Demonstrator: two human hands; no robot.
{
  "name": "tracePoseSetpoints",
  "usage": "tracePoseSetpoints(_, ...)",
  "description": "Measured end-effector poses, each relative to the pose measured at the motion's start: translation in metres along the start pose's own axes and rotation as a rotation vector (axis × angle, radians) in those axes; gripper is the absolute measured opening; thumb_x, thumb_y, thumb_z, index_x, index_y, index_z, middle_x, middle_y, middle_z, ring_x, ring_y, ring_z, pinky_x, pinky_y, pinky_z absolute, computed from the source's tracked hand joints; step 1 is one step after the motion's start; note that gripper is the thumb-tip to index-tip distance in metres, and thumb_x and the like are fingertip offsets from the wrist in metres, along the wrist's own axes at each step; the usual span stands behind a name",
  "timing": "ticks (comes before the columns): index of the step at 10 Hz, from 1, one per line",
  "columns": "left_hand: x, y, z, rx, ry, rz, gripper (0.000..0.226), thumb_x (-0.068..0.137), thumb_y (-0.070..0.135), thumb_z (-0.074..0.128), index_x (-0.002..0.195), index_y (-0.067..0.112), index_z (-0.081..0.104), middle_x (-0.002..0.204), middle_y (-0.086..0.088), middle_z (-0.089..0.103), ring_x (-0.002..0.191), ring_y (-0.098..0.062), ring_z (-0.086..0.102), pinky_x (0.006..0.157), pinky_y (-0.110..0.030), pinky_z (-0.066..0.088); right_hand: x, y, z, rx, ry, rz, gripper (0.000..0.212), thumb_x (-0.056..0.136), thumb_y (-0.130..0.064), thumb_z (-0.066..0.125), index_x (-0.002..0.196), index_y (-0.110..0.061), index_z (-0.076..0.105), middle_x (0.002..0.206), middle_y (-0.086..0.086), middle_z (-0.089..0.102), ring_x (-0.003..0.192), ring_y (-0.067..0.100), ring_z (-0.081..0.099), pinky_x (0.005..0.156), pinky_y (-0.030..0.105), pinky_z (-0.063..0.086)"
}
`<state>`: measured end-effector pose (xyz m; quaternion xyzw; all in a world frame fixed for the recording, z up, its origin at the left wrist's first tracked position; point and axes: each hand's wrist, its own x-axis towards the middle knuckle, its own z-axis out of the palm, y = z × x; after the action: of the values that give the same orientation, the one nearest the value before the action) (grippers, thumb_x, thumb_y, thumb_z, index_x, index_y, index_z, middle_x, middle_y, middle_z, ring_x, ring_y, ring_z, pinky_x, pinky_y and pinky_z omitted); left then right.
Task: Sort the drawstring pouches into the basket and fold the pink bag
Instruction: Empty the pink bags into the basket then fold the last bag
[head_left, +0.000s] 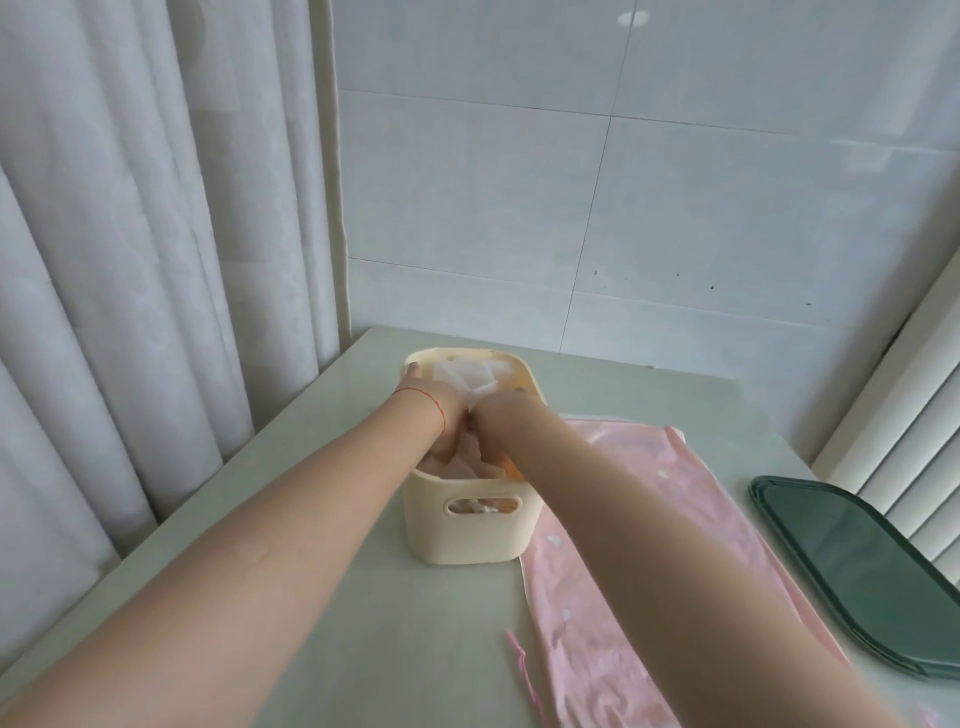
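Both hands are down inside the cream plastic basket (470, 530), which stands mid-table on the pale green tabletop (322, 597). Left hand (441, 415), with a red string at the wrist, has its thumb up by the far-left rim and its fingers buried in the pouches; the fingers look curled into the fabric, but exactly what they pinch can't be told. Right hand (498, 423) sits just beside it, touching or nearly so, fingers hidden in the cloth, so spread or pinching is not readable. White and pale drawstring pouches (470, 382) fill the basket, with some showing through the near handle slot. No loose pouches are visible on the table, so the sorting part looks done or nearly so, and the hands seem to be tucking the contents down. The pink bag (613, 545) lies flat and unfolded on the table right of the basket, its edge touching the basket's base and partly under the right forearm, with its pink drawstring (522, 670) trailing near the front edge. Folding not yet started, the main step left. A dark green tray (852, 571) lies far right, well apart from the basket.
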<state>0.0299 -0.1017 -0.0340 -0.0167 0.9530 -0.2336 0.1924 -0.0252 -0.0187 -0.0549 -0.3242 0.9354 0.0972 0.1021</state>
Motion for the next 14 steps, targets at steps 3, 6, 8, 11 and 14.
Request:
tracePoseSetpoints(3, -0.053, -0.022, -0.013, -0.721, 0.163, 0.000, 0.038, 0.083, 0.025, 0.061, 0.120, 0.034, 0.056, 0.118, 0.007, 0.059, 0.101, -0.018, 0.059, 0.062, -0.025, 0.048, -0.072, 0.016, -0.037, 0.121, 0.143, -0.093, 0.050, 0.080, -0.032, 0.074, 0.126, -0.017, 0.059, 0.116, 0.001, 0.057, 0.108, 0.024, 0.057, 0.085, 0.032, 0.048)
tracePoseSetpoints(6, -0.095, 0.037, -0.016, -1.090, 0.962, -0.205, 0.022, 0.085, 0.027, 0.048, 0.073, 0.022, 0.067, 0.066, 0.008, 0.060, 0.072, -0.019, 0.059, 0.059, -0.027, 0.043, -0.165, 0.047, -0.016, 0.320, 0.025, -0.042, 0.044, 0.076, -0.050, 0.075, 0.105, -0.021, 0.060, 0.077, 0.000, 0.066, 0.061, 0.014, 0.062, 0.060, 0.026, 0.047)
tracePoseSetpoints(8, -0.104, 0.058, -0.002, -1.138, 0.950, -0.237, 0.019, 0.086, 0.026, 0.049, 0.078, 0.025, 0.066, 0.069, 0.009, 0.063, 0.071, -0.016, 0.059, 0.065, -0.028, 0.046, -0.127, 0.023, 0.021, 0.668, 0.364, 0.045, 0.031, 0.078, -0.027, 0.074, 0.098, -0.007, 0.062, 0.082, 0.007, 0.067, 0.058, 0.019, 0.059, 0.060, 0.030, 0.046)
tracePoseSetpoints(11, -0.080, 0.111, 0.037, -1.200, 0.752, -0.123, 0.021, 0.088, 0.023, 0.052, 0.094, 0.023, 0.073, 0.093, 0.004, 0.071, 0.091, -0.023, 0.064, 0.080, -0.034, 0.052, -0.146, 0.072, 0.073, 0.543, 0.075, 0.042, 0.076, 0.087, -0.034, 0.070, 0.150, -0.023, 0.029, 0.131, 0.000, 0.059, 0.120, 0.021, 0.055, 0.096, 0.029, 0.044)
tracePoseSetpoints(14, -0.042, 0.168, 0.054, -1.202, 0.681, -0.010, 0.022, 0.080, 0.026, 0.055, 0.094, 0.024, 0.071, 0.105, 0.004, 0.059, 0.098, -0.019, 0.056, 0.087, -0.033, 0.047, -0.156, 0.111, 0.126, 0.264, -0.088, 0.047, 0.111, 0.067, -0.067, 0.074, 0.154, -0.028, 0.017, 0.159, -0.006, 0.024, 0.141, 0.025, 0.033, 0.113, 0.048, 0.033)
